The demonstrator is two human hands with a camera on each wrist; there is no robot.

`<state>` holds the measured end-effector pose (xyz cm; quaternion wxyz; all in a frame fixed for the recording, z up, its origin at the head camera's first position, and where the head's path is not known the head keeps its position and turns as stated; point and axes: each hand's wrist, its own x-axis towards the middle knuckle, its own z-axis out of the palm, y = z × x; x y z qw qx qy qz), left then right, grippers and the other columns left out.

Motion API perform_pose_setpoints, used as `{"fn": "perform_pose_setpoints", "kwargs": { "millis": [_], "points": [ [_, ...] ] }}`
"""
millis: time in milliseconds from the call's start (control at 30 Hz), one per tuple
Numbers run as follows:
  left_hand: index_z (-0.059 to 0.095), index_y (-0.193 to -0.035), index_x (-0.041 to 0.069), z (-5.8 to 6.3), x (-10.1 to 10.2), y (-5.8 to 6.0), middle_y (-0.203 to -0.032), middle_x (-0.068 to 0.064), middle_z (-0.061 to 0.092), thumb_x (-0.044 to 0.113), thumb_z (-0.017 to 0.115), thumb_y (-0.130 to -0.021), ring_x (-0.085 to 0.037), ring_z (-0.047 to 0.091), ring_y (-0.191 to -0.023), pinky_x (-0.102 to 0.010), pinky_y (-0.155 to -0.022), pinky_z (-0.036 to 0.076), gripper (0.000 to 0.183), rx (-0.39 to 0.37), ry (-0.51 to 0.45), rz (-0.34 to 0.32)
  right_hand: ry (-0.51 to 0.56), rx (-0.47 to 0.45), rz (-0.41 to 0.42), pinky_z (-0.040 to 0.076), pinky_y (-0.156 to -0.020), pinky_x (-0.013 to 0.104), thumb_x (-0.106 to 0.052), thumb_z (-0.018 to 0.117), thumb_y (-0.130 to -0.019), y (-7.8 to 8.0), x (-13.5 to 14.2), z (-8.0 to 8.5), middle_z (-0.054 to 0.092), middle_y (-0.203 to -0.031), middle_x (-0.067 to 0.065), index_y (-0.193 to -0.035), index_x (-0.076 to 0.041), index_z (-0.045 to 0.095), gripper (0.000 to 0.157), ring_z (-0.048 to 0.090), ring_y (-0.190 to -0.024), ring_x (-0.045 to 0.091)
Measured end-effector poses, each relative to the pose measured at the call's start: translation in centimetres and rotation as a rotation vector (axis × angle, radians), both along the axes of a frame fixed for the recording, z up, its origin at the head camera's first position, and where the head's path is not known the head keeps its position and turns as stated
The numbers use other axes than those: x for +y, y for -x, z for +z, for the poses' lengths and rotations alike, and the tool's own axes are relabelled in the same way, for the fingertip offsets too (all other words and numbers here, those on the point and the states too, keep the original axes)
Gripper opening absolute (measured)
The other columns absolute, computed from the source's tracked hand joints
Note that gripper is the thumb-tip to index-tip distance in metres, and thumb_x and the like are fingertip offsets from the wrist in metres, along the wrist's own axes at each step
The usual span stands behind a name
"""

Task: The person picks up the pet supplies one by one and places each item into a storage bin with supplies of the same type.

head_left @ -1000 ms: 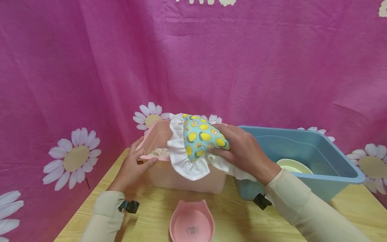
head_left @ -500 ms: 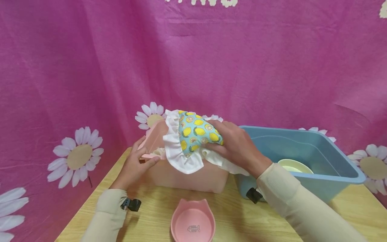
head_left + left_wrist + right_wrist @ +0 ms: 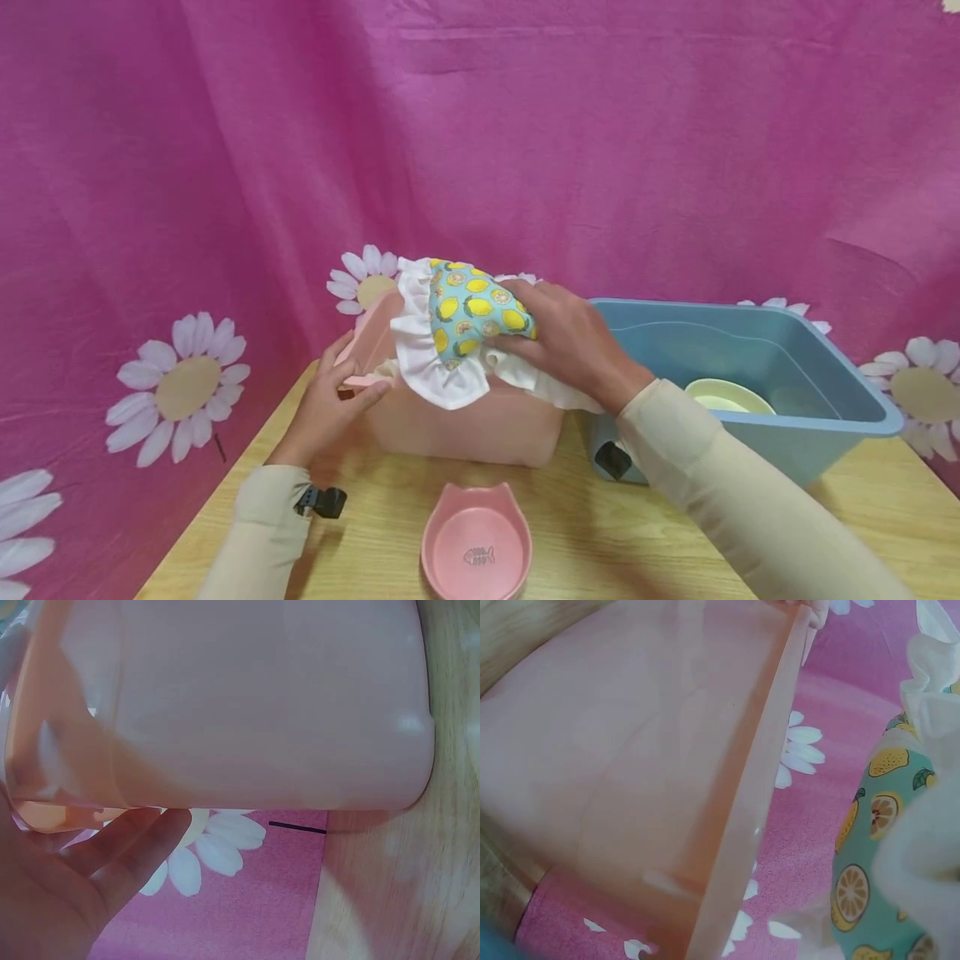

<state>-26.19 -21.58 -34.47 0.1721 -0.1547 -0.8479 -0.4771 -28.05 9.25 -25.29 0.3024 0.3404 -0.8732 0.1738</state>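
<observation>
My right hand (image 3: 562, 337) grips a lemon-print cloth (image 3: 472, 308) with a white ruffled edge. The cloth is held over the pink bin (image 3: 465, 435), and its ruffle hangs in front of the bin's near rim. In the right wrist view the print (image 3: 877, 847) shows beside the bin's rim (image 3: 739, 802). At the bin's left corner, my left hand (image 3: 326, 408) holds the rim, with the thumb on the near side. The left wrist view has that hand's fingers (image 3: 139, 844) against the bin wall (image 3: 262, 712). Some cream fabric (image 3: 387, 368) shows inside the bin, mostly hidden.
A blue bin (image 3: 795, 446) stands at the right with a pale yellow bowl (image 3: 727, 396) in it. In front of the pink bin is a pink cat-eared bowl (image 3: 476, 542) on the wooden table (image 3: 600, 542). A magenta flowered curtain (image 3: 525, 150) hangs behind.
My right hand has carried the lemon-print cloth to the left over the pink bin. My left hand keeps its hold on the rim. The head view has tilted slightly.
</observation>
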Motion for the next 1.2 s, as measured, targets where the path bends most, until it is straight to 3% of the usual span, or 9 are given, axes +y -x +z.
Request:
{"fn": "perform_pose_setpoints", "kwargs": {
  "millis": [200,333,567,1000,1200],
  "points": [
    [0.044,-0.072,0.003,-2.0,-1.1,1.9,-0.148,0.004,0.014,0.039,0.067,-0.079,-0.033,0.030,-0.127,-0.046,-0.081,0.048,0.044,0.017,0.019,0.010,-0.012,-0.005,-0.005,0.045,-0.065,0.029,-0.049,0.069,-0.072,0.5,-1.0,0.4,0.056,-0.092,-0.010,-0.124,-0.027,0.049,0.060,0.050,-0.079,0.007],
    [0.046,-0.072,0.009,-2.2,-1.1,2.3,-0.146,0.010,0.016,0.045,0.067,-0.077,-0.028,0.028,-0.128,-0.043,-0.081,0.048,0.042,0.027,0.012,0.017,-0.040,0.013,-0.006,0.042,-0.059,0.028,-0.051,0.069,-0.072,0.8,-1.6,0.9,0.051,-0.084,-0.010,-0.123,-0.027,0.048,0.060,0.047,-0.073,0.007],
    [0.045,-0.072,0.004,0.2,-0.2,-0.2,-0.146,-0.010,0.018,0.027,0.067,-0.081,-0.037,0.029,-0.126,-0.047,-0.082,0.047,0.034,0.020,0.006,0.006,-0.090,-0.028,-0.033,0.043,-0.062,0.031,-0.053,0.067,-0.072,2.1,-2.4,0.6,0.053,-0.084,-0.008,-0.122,-0.029,0.048,0.059,0.049,-0.075,0.009],
    [0.046,-0.071,0.005,0.5,0.0,-0.5,-0.146,-0.009,0.020,0.025,0.069,-0.080,-0.036,0.033,-0.124,-0.044,-0.080,0.048,0.031,0.037,0.013,0.009,-0.106,-0.080,-0.111,0.044,-0.062,0.033,-0.056,0.065,-0.072,4.2,-2.7,-0.9,0.055,-0.085,-0.007,-0.116,-0.027,0.050,0.055,0.052,-0.079,0.014],
    [0.048,-0.071,0.006,0.1,-0.1,-0.1,-0.146,-0.006,0.020,0.027,0.069,-0.079,-0.033,0.034,-0.124,-0.044,-0.080,0.048,0.031,0.045,0.006,0.011,-0.130,-0.095,-0.165,0.042,-0.052,0.031,-0.060,0.062,-0.072,5.0,-3.0,-1.7,0.052,-0.077,-0.008,-0.105,-0.027,0.049,0.048,0.053,-0.074,0.012]
  ]
}}
